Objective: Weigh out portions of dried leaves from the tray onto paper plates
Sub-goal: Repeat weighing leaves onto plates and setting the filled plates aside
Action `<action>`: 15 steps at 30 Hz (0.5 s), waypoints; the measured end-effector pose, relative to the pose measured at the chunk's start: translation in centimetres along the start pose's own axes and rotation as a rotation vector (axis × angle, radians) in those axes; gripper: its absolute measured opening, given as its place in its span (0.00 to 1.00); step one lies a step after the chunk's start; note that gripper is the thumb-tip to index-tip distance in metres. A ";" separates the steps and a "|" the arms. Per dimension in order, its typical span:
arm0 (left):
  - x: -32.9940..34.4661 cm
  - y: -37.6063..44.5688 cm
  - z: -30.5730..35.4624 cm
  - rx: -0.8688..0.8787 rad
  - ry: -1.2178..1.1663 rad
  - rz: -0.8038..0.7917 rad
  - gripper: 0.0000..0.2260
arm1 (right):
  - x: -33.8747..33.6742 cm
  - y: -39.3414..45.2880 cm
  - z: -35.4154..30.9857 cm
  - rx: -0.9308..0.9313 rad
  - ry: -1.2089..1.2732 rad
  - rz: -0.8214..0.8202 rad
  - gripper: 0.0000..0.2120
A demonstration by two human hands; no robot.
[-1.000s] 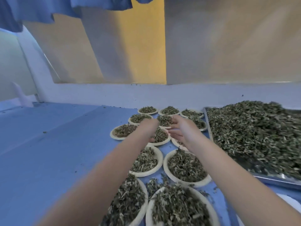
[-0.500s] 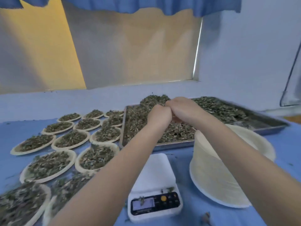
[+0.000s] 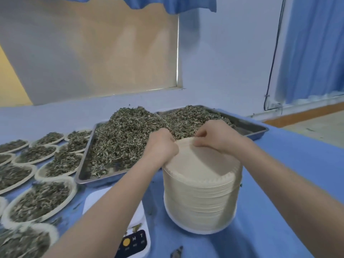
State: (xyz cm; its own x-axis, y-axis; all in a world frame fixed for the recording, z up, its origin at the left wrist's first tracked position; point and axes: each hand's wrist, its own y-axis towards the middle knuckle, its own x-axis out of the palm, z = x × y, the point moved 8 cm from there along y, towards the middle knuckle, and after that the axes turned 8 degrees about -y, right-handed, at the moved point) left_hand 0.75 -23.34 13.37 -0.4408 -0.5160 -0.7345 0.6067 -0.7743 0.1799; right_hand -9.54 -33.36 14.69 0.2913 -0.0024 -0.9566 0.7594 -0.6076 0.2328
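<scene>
A tall stack of cream paper plates (image 3: 202, 192) stands on the blue table, right of centre. My left hand (image 3: 161, 147) holds the far left rim of the top plate with curled fingers. My right hand (image 3: 214, 136) pinches the far rim of that plate between thumb and fingers. Behind the stack lies a metal tray (image 3: 87, 175) heaped with dried leaves (image 3: 128, 138). A white kitchen scale (image 3: 135, 239) sits at the near edge, partly hidden under my left forearm, with a few leaf bits on it.
Several filled paper plates (image 3: 40, 200) cover the table's left side. The blue tablecloth (image 3: 288, 174) stretches to the right of the stack. A window blind and a wall rise behind the tray; a blue curtain (image 3: 314, 49) hangs at the far right.
The view swung right from the filled plates to the tray and the plate stack. Both hands moved from over the leaves onto the top plate's far rim.
</scene>
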 end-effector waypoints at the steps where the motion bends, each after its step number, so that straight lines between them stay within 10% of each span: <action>1: -0.1 0.1 0.2 0.012 0.028 -0.006 0.09 | -0.1 0.1 0.1 -0.015 0.027 0.008 0.08; 15: -1.8 0.4 1.8 0.112 0.094 0.043 0.08 | -1.6 1.1 1.6 -0.050 0.104 0.099 0.12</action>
State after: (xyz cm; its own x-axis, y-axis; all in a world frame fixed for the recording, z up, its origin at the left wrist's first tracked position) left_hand 0.59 -23.39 15.97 -0.3493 -0.5172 -0.7814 0.5439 -0.7909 0.2804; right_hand -10.10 -35.28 16.23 0.4233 0.0232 -0.9057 0.7508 -0.5685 0.3363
